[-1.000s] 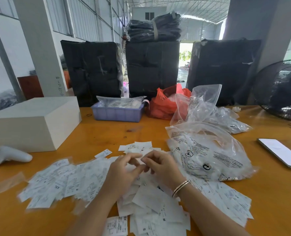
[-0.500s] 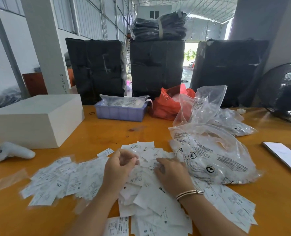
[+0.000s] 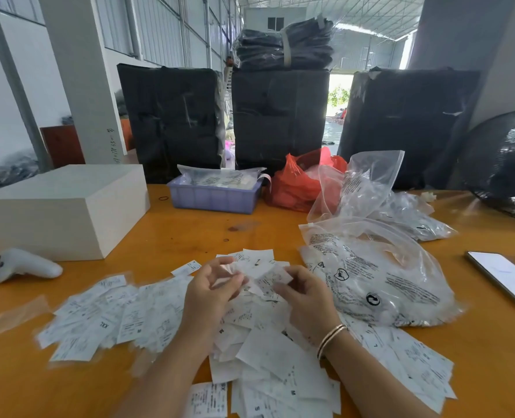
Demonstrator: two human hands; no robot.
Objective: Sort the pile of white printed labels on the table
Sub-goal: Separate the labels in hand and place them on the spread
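Labels: a loose white pile (image 3: 165, 315) spread across the lower middle of the frame on the orange counter (image 3: 189, 233).
Left hand (image 3: 211, 294): over the pile's centre, fingers curled, pinching a small label.
Right hand (image 3: 307, 297): just beside it, fingers curled round another label (image 3: 272, 279); bracelet (image 3: 330, 339) on the wrist.
Clear bags (image 3: 377, 276): right of the hands, touching the pile.
Phone (image 3: 505, 277): right edge.
White box (image 3: 60, 209): left.
Blue tray (image 3: 215, 197): upper middle, red bag (image 3: 295, 184) beside it.
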